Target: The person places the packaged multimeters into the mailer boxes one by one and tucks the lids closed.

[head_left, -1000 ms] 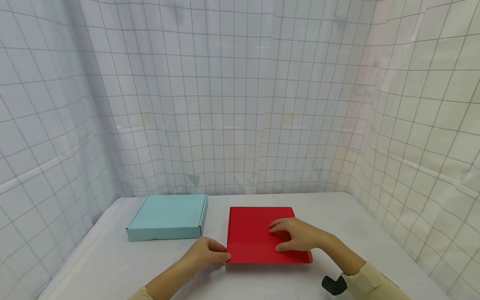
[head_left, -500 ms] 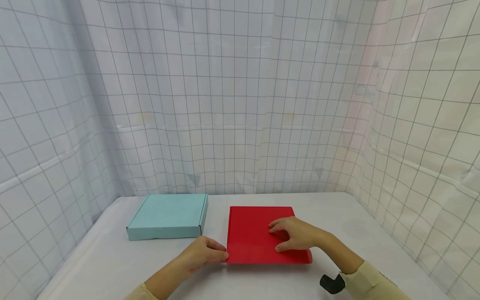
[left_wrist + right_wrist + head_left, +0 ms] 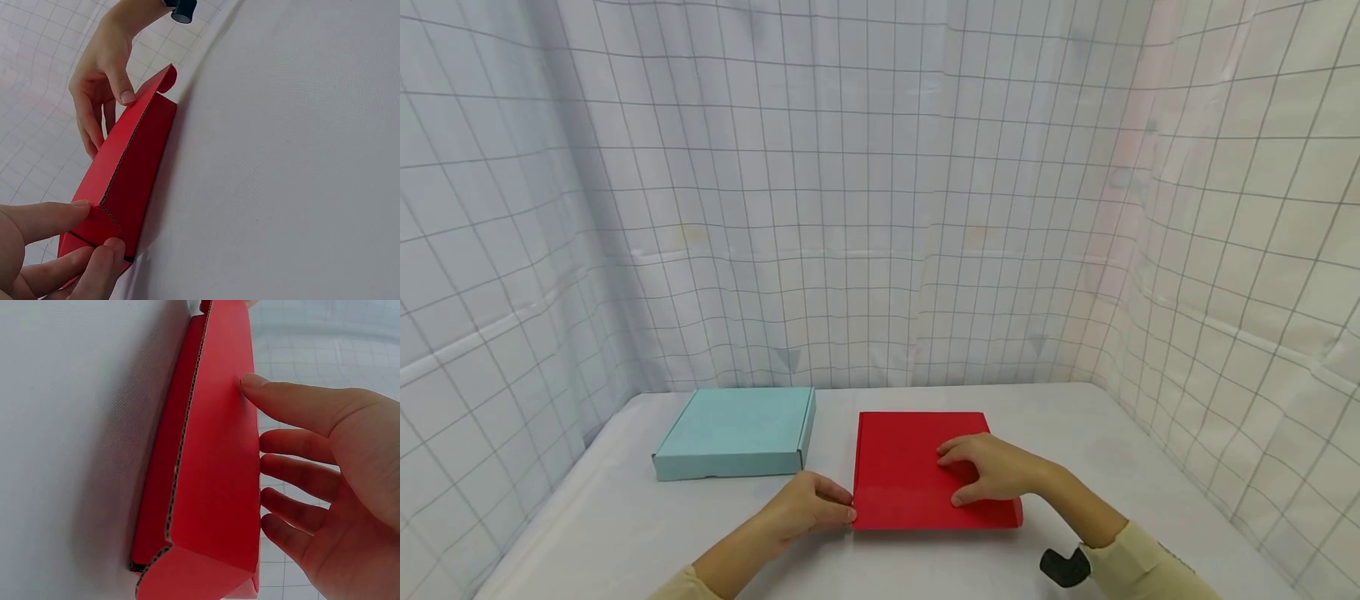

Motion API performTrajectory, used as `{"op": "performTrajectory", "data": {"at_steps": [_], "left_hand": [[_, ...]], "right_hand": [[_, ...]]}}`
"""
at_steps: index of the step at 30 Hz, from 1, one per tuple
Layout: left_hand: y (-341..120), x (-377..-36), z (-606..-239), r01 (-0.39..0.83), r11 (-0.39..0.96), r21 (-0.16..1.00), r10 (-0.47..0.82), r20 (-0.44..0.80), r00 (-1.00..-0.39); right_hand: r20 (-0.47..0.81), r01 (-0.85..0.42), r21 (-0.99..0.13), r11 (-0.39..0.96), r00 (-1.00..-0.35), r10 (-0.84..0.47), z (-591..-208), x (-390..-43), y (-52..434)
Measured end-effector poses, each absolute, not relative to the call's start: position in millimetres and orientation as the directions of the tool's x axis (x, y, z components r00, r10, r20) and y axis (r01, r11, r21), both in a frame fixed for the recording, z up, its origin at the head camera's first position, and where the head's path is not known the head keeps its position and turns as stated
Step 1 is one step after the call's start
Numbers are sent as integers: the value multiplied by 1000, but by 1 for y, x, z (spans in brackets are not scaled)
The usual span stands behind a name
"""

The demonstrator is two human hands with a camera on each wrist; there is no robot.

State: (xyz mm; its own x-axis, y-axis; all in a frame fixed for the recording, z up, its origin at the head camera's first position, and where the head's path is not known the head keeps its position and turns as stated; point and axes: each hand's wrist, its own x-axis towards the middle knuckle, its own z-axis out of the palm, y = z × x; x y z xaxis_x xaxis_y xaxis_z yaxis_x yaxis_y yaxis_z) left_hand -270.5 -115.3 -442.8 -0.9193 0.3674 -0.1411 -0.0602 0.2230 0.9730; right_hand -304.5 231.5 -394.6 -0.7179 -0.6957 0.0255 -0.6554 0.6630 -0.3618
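A flat red cardboard box [image 3: 910, 467] lies closed on the white table [image 3: 625, 533], right of centre. My left hand [image 3: 841, 510] pinches its near left corner; the left wrist view shows the thumb and fingers [image 3: 94, 265] curled round that corner of the red box [image 3: 134, 169]. On the lid rests my right hand [image 3: 981, 475], flat, with fingers spread and nearly straight. In the right wrist view the thumb of my right hand [image 3: 337, 481] touches the lid of the red box [image 3: 219, 456], near the front flap's corrugated edge.
A flat pale teal box [image 3: 737, 429] lies closed to the left of the red one, towards the back. Gridded white curtains enclose the table at the back and on both sides. A black wrist camera [image 3: 1063, 567] sits on my right sleeve.
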Motion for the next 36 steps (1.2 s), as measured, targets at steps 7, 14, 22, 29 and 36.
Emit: {"op": "performTrajectory", "data": {"at_steps": [7, 14, 22, 29, 36], "left_hand": [[-114, -272, -442, -21, 263, 965, 362, -119, -925], [-114, -275, -443, 12, 313, 950, 351, -104, -931], [-114, -277, -443, 28, 323, 946, 347, -91, -933], [-113, -277, -441, 63, 348, 935, 346, -66, -936], [-107, -274, -430, 126, 454, 882, 300, -18, -954]], "right_hand": [[37, -662, -364, 656, -714, -700, -395, -304, 234], [34, -662, -359, 658, -714, -699, -397, -305, 235], [33, -657, -356, 664, -719, -694, -398, -306, 234], [29, -653, -356, 668, -722, -691, -397, -306, 234], [42, -652, -360, 667, -726, -687, -397, -304, 239]]}}
